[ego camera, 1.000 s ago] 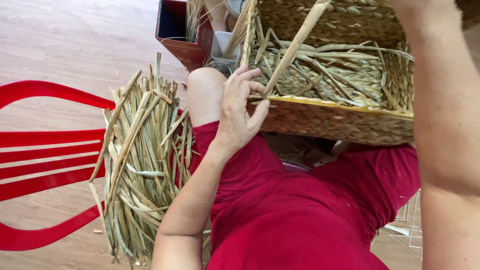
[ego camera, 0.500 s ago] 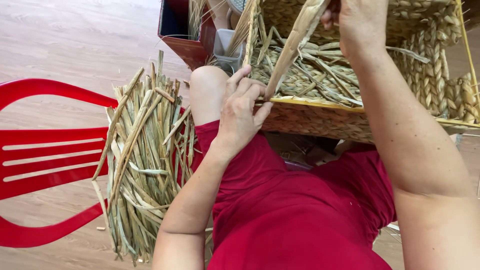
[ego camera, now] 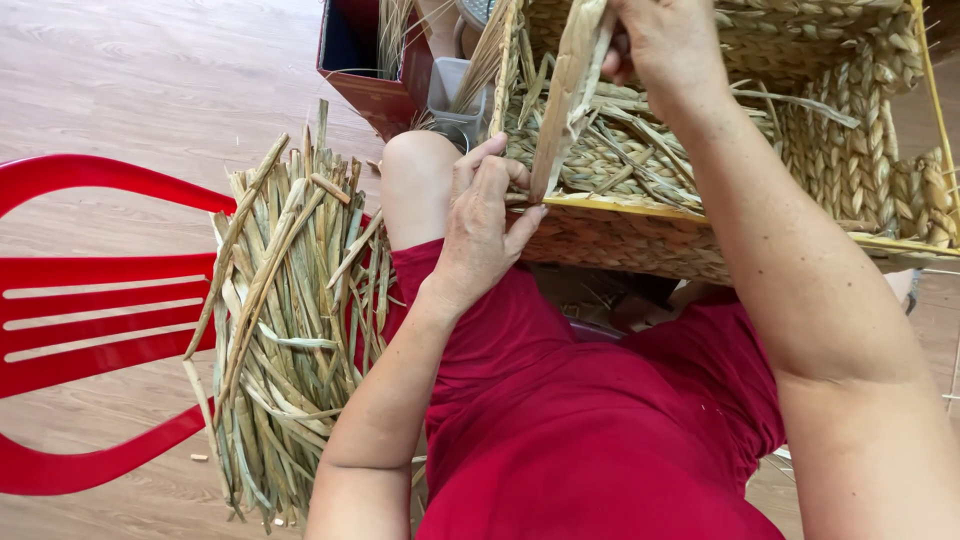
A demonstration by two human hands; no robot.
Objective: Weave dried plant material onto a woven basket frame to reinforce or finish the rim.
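Straw-coloured flat reed strand (ego camera: 568, 95), pinched upright above the half-woven basket (ego camera: 850, 150)

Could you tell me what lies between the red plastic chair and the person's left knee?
In the head view, a bundle of dried reed stalks lies there, beside the knee.

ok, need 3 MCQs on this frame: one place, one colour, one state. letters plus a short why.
1. Where does the reed bundle lie?
A. inside the basket
B. on the red chair
C. in the box

2. What colour is the basket rim?
A. yellow
B. blue
C. black

3. What is the right hand doing?
A. resting open on the lap
B. gripping the strip
C. touching the chair

Answers:
1 B, the bundle rests across the chair seat.
2 A, a yellow edge runs along the top.
3 B, its fingers close on the strip; the left hand pinches the lower end.
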